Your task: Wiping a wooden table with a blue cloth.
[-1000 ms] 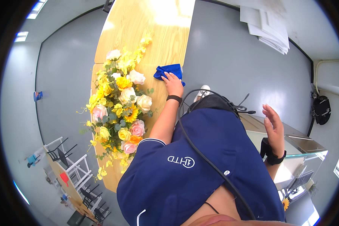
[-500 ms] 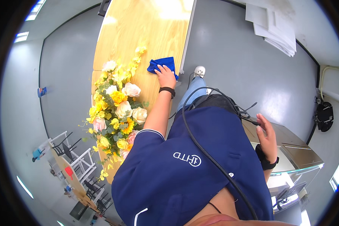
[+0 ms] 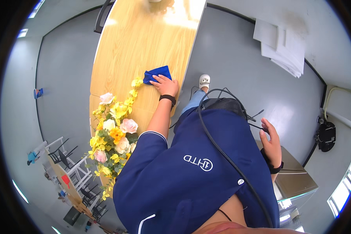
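Observation:
My left hand (image 3: 164, 84) presses a folded blue cloth (image 3: 160, 73) onto the light wood table (image 3: 136, 43), its fingers over the cloth's near part. A dark band circles that wrist. Just left of the hand, a long bouquet (image 3: 116, 136) of yellow, white and pink flowers with green leaves lies along the table; its yellow tip comes close to the cloth. My right hand (image 3: 272, 143) hangs at my right side with fingers stretched and apart, and I see nothing held in it. A thin black cable (image 3: 255, 126) ends beside its fingertips.
A black cable (image 3: 214, 144) loops across my front. At the table's far left edge stands a dark chair (image 3: 101, 17). White panels (image 3: 282, 48) lean at the far right, and a brown-topped cabinet (image 3: 296, 171) stands to my right. More chairs (image 3: 68, 158) are at lower left.
My left hand and the blue cloth have shifted left over the table, toward the bouquet's tip. The view has moved too, bringing a pale object in at the top edge. My right hand stays open.

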The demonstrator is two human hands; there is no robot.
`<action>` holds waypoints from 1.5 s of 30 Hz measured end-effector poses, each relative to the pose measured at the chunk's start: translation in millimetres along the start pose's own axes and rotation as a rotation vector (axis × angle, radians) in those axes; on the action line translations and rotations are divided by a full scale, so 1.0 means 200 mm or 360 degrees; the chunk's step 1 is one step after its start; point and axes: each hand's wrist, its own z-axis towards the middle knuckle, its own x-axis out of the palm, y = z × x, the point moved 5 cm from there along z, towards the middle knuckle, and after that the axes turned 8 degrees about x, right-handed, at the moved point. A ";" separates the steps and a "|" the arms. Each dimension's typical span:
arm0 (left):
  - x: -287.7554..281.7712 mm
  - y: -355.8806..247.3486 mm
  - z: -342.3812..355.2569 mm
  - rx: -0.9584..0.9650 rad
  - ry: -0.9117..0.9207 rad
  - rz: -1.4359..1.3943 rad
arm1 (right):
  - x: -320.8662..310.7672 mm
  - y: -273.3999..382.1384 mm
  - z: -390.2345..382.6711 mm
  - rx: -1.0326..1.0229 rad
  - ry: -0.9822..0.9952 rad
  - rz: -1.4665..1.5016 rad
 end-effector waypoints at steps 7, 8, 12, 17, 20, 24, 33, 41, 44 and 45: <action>-0.18 -0.17 0.28 -0.0065 0.0072 -0.0231 | -0.20 0.20 0.39 -0.0036 -0.0127 0.0015; -0.19 -0.20 0.31 -0.0022 0.0094 -0.0217 | -0.20 0.21 0.44 -0.0038 -0.0120 0.0012; -0.24 -0.28 0.43 -0.0051 0.0034 -0.0345 | -0.16 0.27 0.60 -0.0013 0.0058 -0.0077; -0.27 -0.40 0.57 -0.0017 0.0045 -0.0324 | -0.20 0.33 0.84 -0.0102 0.0145 0.0100; -0.32 -0.48 0.66 -0.0007 0.0062 -0.0294 | -0.28 0.38 1.02 -0.0118 0.0171 0.0009; -0.39 -0.62 0.80 -0.0039 0.0123 -0.0239 | -0.40 0.42 1.28 -0.0166 0.0198 -0.0025; -0.46 -0.93 1.22 -0.0241 0.0385 -0.0145 | -0.87 0.59 1.87 -0.0252 0.0169 -0.0041; -0.67 -1.23 1.59 -0.0306 0.0306 -0.0084 | -1.13 0.58 2.23 -0.0246 0.0204 -0.0073; -0.72 -1.29 1.68 -0.0416 0.0399 -0.0134 | -1.20 0.60 2.35 -0.0157 0.0197 -0.0028; -0.71 -1.32 1.72 -0.0284 0.0441 -0.0093 | -1.21 0.59 2.38 -0.0196 0.0210 -0.0049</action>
